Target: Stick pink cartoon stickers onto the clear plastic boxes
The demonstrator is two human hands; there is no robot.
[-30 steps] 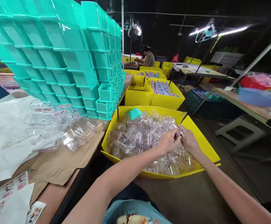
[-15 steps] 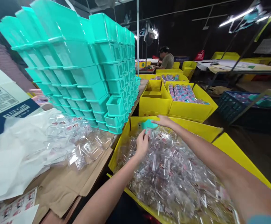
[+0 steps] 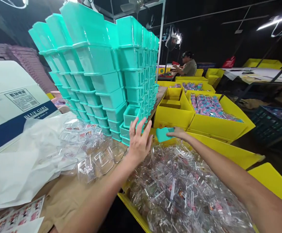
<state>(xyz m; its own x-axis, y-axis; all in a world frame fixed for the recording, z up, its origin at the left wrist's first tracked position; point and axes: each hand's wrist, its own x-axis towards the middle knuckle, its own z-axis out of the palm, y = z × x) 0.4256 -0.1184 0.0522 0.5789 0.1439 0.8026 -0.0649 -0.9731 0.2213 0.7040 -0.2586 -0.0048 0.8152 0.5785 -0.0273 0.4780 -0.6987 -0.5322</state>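
My right hand [image 3: 177,132] grips a small turquoise plastic box [image 3: 162,134] above the far edge of the yellow carton. My left hand [image 3: 141,139] is raised with spread fingers, in front of the lowest boxes of the tall stack of turquoise boxes [image 3: 99,84]; nothing shows in it. Below both hands, clear plastic cases [image 3: 175,184] with printed pictures heap up in the yellow carton [image 3: 141,212]. More clear plastic covers [image 3: 103,161] lie on the brown paper left of my left hand.
A white and blue carton [image 3: 12,100], white sheets [image 3: 12,174] and a printed sticker sheet [image 3: 22,215] are at the left. Yellow cartons [image 3: 175,118] stand beyond, some with pink and blue packed items [image 3: 210,105]. Farther back a person [image 3: 189,64] sits at a table.
My left hand has come away from the turquoise box and spread its fingers toward the stack. My right hand has lifted the box out of the heap. The view has turned left.
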